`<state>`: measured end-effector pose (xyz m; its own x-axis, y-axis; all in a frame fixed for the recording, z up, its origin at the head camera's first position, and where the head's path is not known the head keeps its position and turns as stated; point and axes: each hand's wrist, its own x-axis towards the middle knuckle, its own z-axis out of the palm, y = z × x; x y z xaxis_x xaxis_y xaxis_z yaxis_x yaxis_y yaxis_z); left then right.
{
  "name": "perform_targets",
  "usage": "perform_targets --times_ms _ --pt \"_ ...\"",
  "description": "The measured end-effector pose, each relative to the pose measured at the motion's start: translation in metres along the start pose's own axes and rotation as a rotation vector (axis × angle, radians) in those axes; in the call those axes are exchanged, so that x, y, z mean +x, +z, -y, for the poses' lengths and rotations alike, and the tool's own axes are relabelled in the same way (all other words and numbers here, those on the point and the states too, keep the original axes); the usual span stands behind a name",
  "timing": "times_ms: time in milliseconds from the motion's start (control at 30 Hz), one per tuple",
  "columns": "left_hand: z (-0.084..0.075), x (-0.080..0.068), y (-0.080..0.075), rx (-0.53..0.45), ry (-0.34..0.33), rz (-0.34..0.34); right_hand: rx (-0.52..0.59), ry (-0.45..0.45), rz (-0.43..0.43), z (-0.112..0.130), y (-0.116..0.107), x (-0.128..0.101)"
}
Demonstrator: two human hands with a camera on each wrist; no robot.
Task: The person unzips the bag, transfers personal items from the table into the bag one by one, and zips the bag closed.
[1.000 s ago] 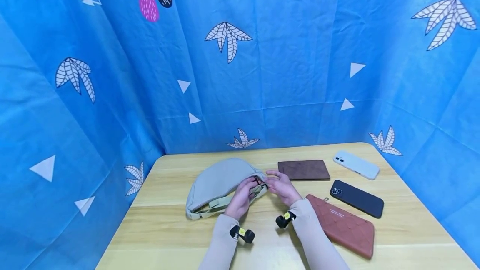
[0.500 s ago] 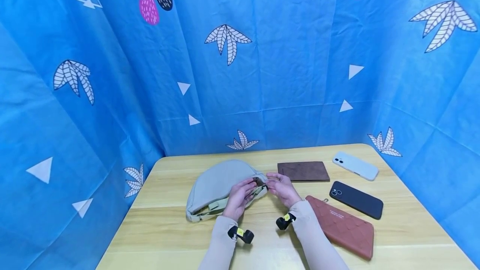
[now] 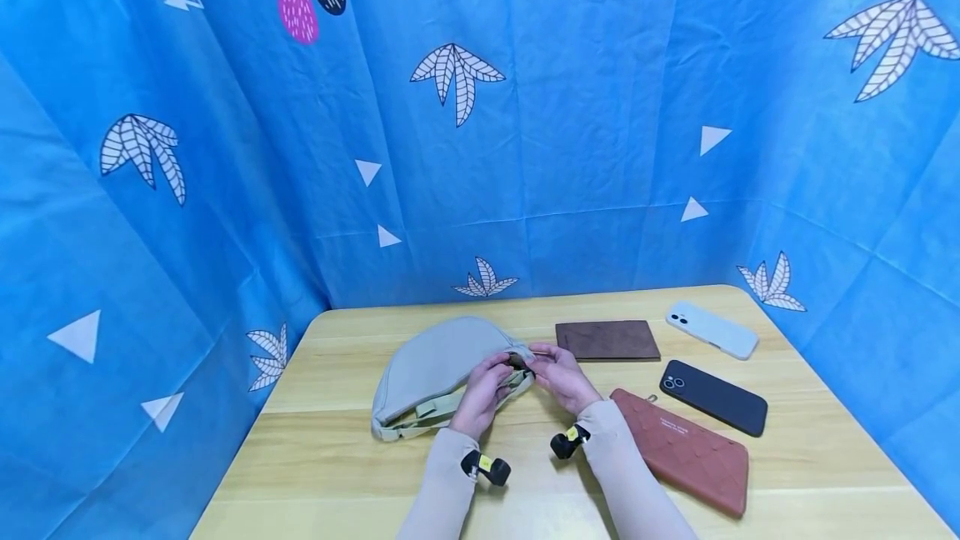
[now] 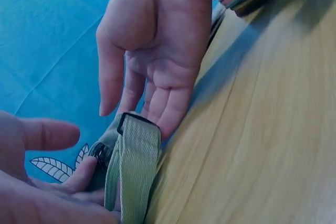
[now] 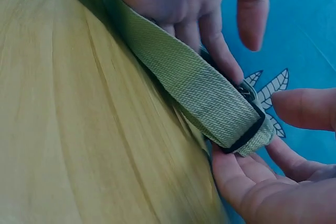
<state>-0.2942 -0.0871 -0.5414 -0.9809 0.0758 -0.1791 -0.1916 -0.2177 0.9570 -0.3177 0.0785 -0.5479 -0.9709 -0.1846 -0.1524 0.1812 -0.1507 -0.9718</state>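
Observation:
A pale grey-green crescent sling bag lies on the wooden table, its webbing strap along the near side. My left hand is at the bag's right end; its index finger touches beside the zipper, and its thumb stands apart. My right hand faces it from the other side. Its fingers lie against the bag's end and the strap's black slider, with the thumb held away. A small dark gap shows at the zipper between the hands.
Behind my right hand lies a dark brown flat wallet. To the right are a white phone, a black phone and a reddish-brown quilted wallet, partly under my right forearm. A blue patterned curtain surrounds the table.
The left fingers lifted over the bag's end half a second ago and are lower at the zipper now. The right fingers have shifted slightly at the bag's end. The bag stays in place.

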Motion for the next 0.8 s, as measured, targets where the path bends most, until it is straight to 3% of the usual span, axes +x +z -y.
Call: perform_targets --times_ms 133,400,600,800 --pt "0.0009 0.0003 0.0007 0.0 0.01 0.018 -0.005 -0.003 0.017 -0.0002 -0.0003 -0.0004" --pt "0.0035 0.0011 0.0001 0.002 0.008 -0.017 -0.026 0.001 0.031 -0.0013 -0.0027 -0.0018" --pt "0.0041 0.0 -0.0034 -0.041 0.042 -0.027 -0.019 0.008 0.022 -0.0018 -0.0033 -0.0023" --pt "0.0035 0.001 -0.0044 -0.089 0.038 -0.092 0.006 0.006 0.006 -0.0004 -0.0028 -0.0018"
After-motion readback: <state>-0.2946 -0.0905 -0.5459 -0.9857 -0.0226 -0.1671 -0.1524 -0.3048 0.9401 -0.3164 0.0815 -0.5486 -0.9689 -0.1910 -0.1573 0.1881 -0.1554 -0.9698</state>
